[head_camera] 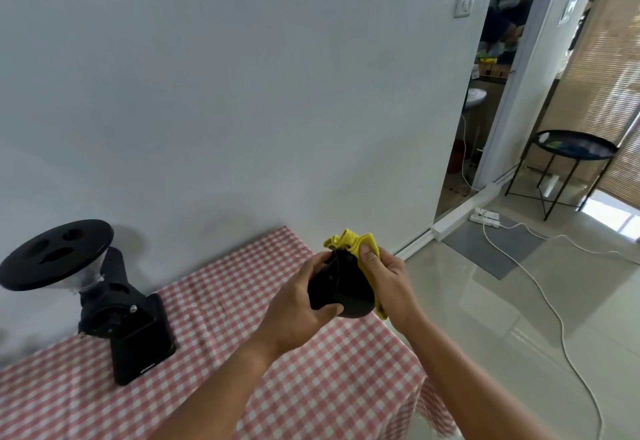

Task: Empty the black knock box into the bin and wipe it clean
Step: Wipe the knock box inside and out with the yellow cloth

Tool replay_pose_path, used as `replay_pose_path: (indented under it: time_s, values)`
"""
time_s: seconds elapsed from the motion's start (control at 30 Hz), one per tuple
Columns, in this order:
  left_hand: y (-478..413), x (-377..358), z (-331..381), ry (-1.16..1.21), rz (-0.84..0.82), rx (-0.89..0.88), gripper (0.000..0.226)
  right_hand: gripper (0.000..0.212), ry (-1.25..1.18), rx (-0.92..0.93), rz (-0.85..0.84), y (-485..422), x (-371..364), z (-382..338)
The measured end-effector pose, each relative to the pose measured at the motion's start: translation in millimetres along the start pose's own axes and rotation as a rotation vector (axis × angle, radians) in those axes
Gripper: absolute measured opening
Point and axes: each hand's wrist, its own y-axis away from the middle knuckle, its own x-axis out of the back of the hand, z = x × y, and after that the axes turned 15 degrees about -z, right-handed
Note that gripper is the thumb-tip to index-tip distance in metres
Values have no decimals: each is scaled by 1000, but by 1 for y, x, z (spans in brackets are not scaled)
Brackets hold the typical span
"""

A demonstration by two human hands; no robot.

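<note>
The black knock box (pixel 343 289) is held in the air above the right end of the table. My left hand (pixel 299 304) grips its left side, thumb underneath and fingers over the top. My right hand (pixel 388 277) presses a yellow cloth (pixel 356 242) against the box's right side and rim; the cloth bunches above the box and hangs down under my palm. The inside of the box is hidden. No bin is in view.
A table with a red and white checked cloth (pixel 242 353) stands against the white wall. A black coffee grinder (pixel 114 304) stands at its left. To the right are tiled floor, a white cable with power strip (pixel 486 218), a black round side table (pixel 575 145) and an open doorway.
</note>
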Motion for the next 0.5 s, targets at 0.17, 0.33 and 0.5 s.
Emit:
replay_pose_path:
  time_s: [0.17, 0.33, 0.5]
  values:
    - [-1, -5, 3, -109, 28, -43, 80, 33, 23, -130, 52, -8, 9, 5]
    - [-3, -7, -2, -189, 34, -55, 82, 30, -46, -36, 71, -1, -2, 10]
    - [-4, -7, 0, -408, 46, -124, 82, 29, -98, -118, 73, -5, 10, 3]
